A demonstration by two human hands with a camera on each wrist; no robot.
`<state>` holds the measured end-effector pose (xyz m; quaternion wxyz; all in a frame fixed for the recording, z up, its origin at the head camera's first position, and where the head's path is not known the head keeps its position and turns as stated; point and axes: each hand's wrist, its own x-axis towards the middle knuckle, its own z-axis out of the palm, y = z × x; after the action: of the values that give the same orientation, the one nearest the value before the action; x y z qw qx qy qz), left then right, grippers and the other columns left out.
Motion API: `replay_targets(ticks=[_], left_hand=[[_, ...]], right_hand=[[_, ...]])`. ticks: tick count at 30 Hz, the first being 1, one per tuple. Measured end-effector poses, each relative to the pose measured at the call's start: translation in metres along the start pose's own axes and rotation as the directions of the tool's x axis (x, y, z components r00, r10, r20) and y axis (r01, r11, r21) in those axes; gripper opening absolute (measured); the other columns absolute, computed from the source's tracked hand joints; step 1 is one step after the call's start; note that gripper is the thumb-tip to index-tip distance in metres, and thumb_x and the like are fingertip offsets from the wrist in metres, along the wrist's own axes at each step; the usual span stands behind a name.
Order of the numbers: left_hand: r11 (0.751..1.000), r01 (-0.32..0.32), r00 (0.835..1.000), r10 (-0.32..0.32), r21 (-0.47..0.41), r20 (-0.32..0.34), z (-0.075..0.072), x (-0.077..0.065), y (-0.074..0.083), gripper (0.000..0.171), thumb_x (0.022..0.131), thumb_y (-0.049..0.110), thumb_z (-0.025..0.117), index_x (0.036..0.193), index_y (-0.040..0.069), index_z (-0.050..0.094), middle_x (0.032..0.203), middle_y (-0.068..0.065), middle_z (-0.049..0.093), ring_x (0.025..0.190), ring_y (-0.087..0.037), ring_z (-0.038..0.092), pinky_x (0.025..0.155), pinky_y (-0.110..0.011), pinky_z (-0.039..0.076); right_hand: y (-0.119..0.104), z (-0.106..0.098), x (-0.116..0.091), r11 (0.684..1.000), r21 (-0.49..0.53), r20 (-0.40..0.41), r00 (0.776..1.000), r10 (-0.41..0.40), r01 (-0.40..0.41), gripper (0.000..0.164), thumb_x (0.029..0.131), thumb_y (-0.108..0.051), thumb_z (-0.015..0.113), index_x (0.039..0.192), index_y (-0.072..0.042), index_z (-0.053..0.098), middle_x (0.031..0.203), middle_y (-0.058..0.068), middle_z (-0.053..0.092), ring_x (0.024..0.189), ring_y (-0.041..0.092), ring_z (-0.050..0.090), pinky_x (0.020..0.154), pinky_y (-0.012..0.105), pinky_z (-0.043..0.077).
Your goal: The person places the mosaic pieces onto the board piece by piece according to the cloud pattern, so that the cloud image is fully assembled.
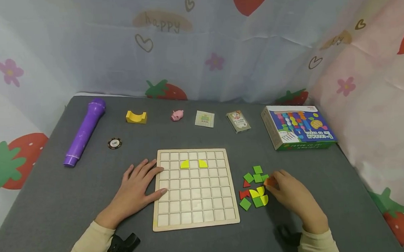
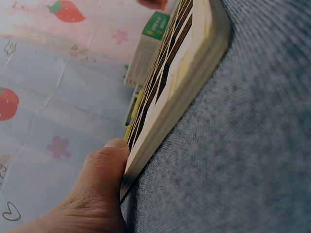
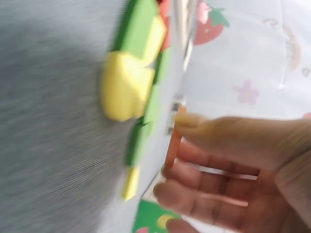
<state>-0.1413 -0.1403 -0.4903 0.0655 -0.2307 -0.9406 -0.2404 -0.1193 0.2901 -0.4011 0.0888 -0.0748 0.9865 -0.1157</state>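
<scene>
A square wooden grid board [image 1: 196, 205] lies in the middle of the table, with two yellow quarter-round tiles [image 1: 184, 164] in its second row. At its left edge rests my left hand [image 1: 134, 191], fingers spread; the thumb [image 2: 104, 162] touches the rim in the left wrist view. My right hand [image 1: 292, 195] pinches an orange-red tile [image 3: 174, 148] between thumb and fingers, just above the loose tiles. Those are green squares [image 1: 245, 204], red pieces [image 1: 244, 194] and yellow quarter-rounds [image 1: 264, 200], right of the board. Fingers partly hide the held tile's shape.
Along the back stand a purple microphone-shaped tube [image 1: 85, 132], a yellow curved block [image 1: 136, 117], a pink pig figure [image 1: 177, 115], a small card [image 1: 204, 119], a playing-card box [image 1: 238, 121] and a blue-green game box [image 1: 299, 127]. A poker chip [image 1: 114, 143] lies left.
</scene>
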Motion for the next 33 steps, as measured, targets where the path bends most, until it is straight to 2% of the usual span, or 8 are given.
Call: replay_targets(ticks=[5, 8, 12, 16, 21, 25, 33], left_hand=[[1.0, -0.01, 1.0, 0.01, -0.001, -0.008, -0.002, 0.0, 0.0, 0.06, 0.088, 0.054, 0.061, 0.137, 0.02, 0.05, 0.149, -0.011, 0.039, 0.139, -0.036, 0.03, 0.106, -0.065, 0.017], [1.0, -0.01, 1.0, 0.01, 0.002, -0.013, -0.001, -0.001, 0.0, 0.06, 0.088, 0.054, 0.061, 0.137, 0.02, 0.05, 0.148, -0.011, 0.039, 0.139, -0.036, 0.03, 0.106, -0.065, 0.017], [1.0, -0.009, 1.0, 0.009, 0.008, -0.021, -0.001, -0.001, 0.0, 0.06, 0.087, 0.053, 0.062, 0.136, 0.02, 0.051, 0.148, -0.011, 0.04, 0.139, -0.036, 0.03, 0.106, -0.065, 0.018], [1.0, -0.003, 1.0, 0.003, 0.012, -0.012, -0.002, 0.0, 0.0, 0.06, 0.088, 0.054, 0.061, 0.137, 0.021, 0.05, 0.149, -0.01, 0.039, 0.14, -0.036, 0.029, 0.107, -0.065, 0.017], [1.0, 0.003, 1.0, -0.003, 0.014, -0.002, 0.0, -0.001, 0.0, 0.061, 0.088, 0.055, 0.06, 0.138, 0.022, 0.049, 0.151, -0.008, 0.038, 0.141, -0.034, 0.027, 0.108, -0.064, 0.017], [1.0, 0.008, 1.0, -0.008, 0.017, 0.01, 0.0, -0.001, -0.001, 0.062, 0.088, 0.056, 0.059, 0.139, 0.023, 0.048, 0.151, -0.008, 0.037, 0.142, -0.033, 0.026, 0.109, -0.063, 0.016], [1.0, 0.017, 1.0, -0.018, 0.02, 0.02, 0.0, 0.0, -0.001, 0.062, 0.088, 0.057, 0.058, 0.14, 0.024, 0.048, 0.152, -0.007, 0.035, 0.143, -0.032, 0.025, 0.109, -0.063, 0.014]], right_hand=[[-0.024, -0.01, 0.017, 0.992, -0.014, -0.001, 0.992, -0.125, 0.125, 0.016, 0.088, -0.016, 0.071, 0.1, -0.007, 0.064, 0.096, 0.004, 0.058, 0.083, 0.017, 0.061, 0.07, 0.035, 0.054], [-0.042, -0.011, 0.032, 0.973, -0.067, -0.011, 0.975, -0.221, 0.22, 0.02, 0.087, -0.017, 0.072, 0.102, -0.007, 0.064, 0.097, 0.004, 0.057, 0.081, 0.014, 0.059, 0.069, 0.032, 0.053], [-0.07, -0.009, 0.055, 0.927, -0.112, -0.026, 0.932, -0.362, 0.358, 0.023, 0.087, -0.018, 0.071, 0.105, -0.006, 0.065, 0.098, 0.005, 0.058, 0.077, 0.012, 0.058, 0.069, 0.029, 0.052], [-0.098, -0.003, 0.077, 0.879, -0.098, -0.02, 0.882, -0.471, 0.467, 0.024, 0.087, -0.017, 0.072, 0.107, -0.006, 0.066, 0.1, 0.005, 0.06, 0.077, 0.012, 0.058, 0.069, 0.028, 0.052], [-0.121, 0.015, 0.1, 0.851, -0.068, 0.021, 0.853, -0.521, 0.521, 0.026, 0.087, -0.019, 0.072, 0.11, -0.008, 0.066, 0.102, 0.002, 0.061, 0.08, 0.011, 0.059, 0.071, 0.027, 0.052], [-0.133, 0.024, 0.111, 0.847, -0.065, 0.056, 0.85, -0.524, 0.527, 0.028, 0.088, -0.023, 0.071, 0.112, -0.009, 0.065, 0.104, 0.002, 0.06, 0.083, 0.011, 0.059, 0.074, 0.026, 0.052], [-0.144, 0.028, 0.122, 0.852, -0.042, 0.11, 0.85, -0.515, 0.522, 0.023, 0.089, -0.023, 0.07, 0.108, -0.01, 0.066, 0.101, 0.001, 0.06, 0.083, 0.01, 0.057, 0.076, 0.026, 0.051]])
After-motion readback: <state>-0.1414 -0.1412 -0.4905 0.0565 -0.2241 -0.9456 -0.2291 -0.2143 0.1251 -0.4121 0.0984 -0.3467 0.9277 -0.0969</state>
